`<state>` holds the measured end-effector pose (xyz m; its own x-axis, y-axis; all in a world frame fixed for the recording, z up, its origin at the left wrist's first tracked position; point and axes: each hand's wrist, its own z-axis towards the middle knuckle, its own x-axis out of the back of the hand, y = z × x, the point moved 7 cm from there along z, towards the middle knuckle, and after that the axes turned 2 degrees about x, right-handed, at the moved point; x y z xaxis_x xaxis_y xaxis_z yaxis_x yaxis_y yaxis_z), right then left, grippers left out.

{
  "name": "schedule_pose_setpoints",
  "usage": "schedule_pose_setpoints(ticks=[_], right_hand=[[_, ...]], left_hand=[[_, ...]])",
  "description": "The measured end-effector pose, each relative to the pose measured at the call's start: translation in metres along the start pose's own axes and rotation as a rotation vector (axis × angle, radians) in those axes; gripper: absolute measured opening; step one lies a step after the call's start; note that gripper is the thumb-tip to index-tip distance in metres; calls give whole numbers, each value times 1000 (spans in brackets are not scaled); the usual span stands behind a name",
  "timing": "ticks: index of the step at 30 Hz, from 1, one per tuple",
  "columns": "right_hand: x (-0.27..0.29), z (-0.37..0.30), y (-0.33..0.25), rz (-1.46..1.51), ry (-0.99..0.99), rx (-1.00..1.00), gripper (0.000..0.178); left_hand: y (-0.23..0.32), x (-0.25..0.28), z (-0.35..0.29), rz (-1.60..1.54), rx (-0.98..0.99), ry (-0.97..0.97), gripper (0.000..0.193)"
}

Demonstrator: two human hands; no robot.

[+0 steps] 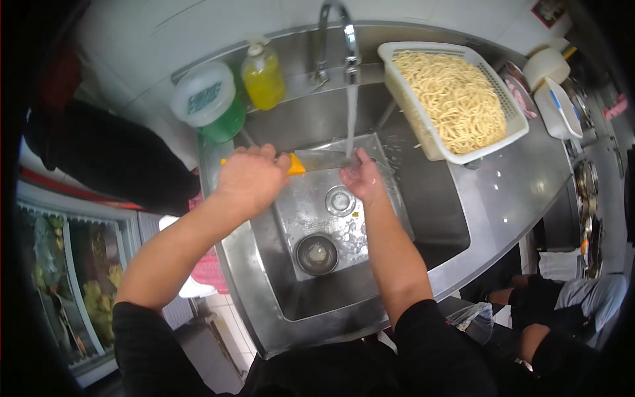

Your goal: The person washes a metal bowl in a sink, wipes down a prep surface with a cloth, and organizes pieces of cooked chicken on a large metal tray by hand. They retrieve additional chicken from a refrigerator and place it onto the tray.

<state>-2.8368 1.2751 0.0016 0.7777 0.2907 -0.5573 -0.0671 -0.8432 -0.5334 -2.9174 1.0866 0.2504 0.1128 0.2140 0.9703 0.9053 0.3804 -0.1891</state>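
Observation:
Over a steel sink (430, 264), my left hand (254, 178) is closed round the orange handle of a knife (297, 164). Its wide blade points right, beneath the stream from a curved tap (350, 46). At the far end of the blade is my right hand (362, 177), palm up, its wet fingers curled against the metal. Running water and blur partly hide those fingertips. Below the hands, a small metal bowl (317, 255) sits on the sink bottom near the round drain (340, 200). A small yellow scrap (356, 214) lies by the drain.
Behind the sink stand a green tub (221, 122) and a pump bottle of yellow liquid (262, 79). A white basket (410, 106) of noodles (456, 99) rests at the right rim. A dark sleeve (119, 152) shows at left; another person (562, 311) is at lower right. A glass-fronted cooler (73, 278) stands left.

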Motion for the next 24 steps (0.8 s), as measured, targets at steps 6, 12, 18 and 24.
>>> schedule_pose_setpoints(ticks=[6, 12, 18, 24], right_hand=[[74, 28, 83, -484, 202, -100, 58], [169, 39, 199, -2033, -161, -282, 63], [110, -4, 214, -2112, -185, -147, 45], [106, 9, 194, -1946, -19, -119, 32]], left_hand=[[-45, -31, -43, -257, 112, -96, 34], [-28, -84, -12, -1370, 384, -586, 40], [-5, -96, 15, -1615, 361, -559, 40], [20, -74, 70, -1517, 300, -534, 37]])
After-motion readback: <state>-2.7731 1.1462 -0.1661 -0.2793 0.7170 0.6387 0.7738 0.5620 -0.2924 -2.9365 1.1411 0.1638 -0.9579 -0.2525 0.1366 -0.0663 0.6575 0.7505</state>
